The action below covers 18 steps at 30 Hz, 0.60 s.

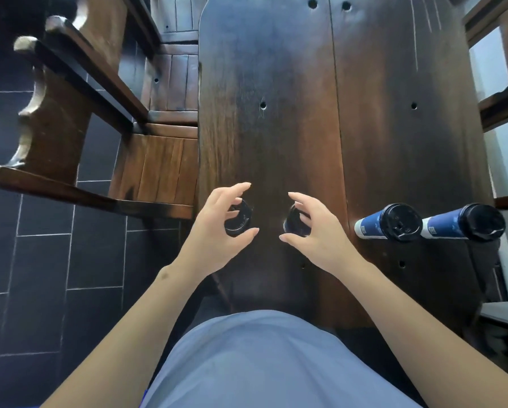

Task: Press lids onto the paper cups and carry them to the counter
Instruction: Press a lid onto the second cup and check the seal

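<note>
Two paper cups stand near the front of the dark wooden table (276, 113), seen from straight above, so only their black lids show. My left hand (214, 231) hovers over the left lid (241, 222), fingers spread and curved around its rim with the thumb at its near edge. My right hand (320, 231) arches the same way over the right lid (292, 223). Neither hand plainly grips its cup. Two more blue cups (373, 223) (450, 222) with black lids on stand at the table's right edge.
A wooden chair (158, 166) with high armrests stands against the table's left side, over dark floor tiles (40, 260). Another chair back (70, 69) lies further left. Wooden rails (503, 107) and a pale floor run along the right. My blue-grey garment (261, 363) fills the bottom.
</note>
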Each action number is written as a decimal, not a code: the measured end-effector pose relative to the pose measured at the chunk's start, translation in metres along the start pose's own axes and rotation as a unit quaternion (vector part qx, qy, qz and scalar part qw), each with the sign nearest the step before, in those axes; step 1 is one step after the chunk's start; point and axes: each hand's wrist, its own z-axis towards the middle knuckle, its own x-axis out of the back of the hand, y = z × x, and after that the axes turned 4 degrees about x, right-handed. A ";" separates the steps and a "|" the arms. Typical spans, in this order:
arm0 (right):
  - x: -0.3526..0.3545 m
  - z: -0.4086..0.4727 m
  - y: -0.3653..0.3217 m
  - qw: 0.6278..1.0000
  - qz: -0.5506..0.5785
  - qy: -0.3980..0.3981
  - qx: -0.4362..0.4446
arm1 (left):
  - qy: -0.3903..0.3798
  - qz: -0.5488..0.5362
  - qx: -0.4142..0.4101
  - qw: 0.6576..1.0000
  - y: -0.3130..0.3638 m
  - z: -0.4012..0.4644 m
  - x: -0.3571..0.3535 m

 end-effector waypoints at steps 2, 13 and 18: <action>0.012 -0.007 0.010 1.000 -0.010 0.014 0.004 | -0.021 0.010 -0.021 1.000 0.012 0.000 -0.018; 0.027 0.009 0.055 0.988 -0.022 0.105 -0.113 | -0.115 0.061 0.054 0.990 0.023 0.017 -0.086; 0.012 0.034 0.051 0.984 0.044 0.098 -0.142 | -0.138 0.107 0.100 0.979 0.015 0.034 -0.097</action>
